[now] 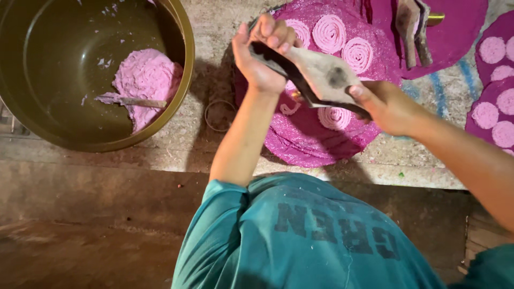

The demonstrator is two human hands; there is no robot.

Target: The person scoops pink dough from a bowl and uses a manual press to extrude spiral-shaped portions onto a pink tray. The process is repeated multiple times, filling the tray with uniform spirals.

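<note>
While your left hand [262, 56] and right hand [383, 104] wrap fingers tight round the wooden press [316, 75], it hovers over the magenta mat [316, 142]; bowl [179, 91] sits near its left edge.

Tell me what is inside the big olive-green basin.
The basin holds a mound of pink dough against its right wall, a flat stick lying on it, and pink flecks scattered on the bare bottom. Whatever is beneath the dough is covered.
</note>
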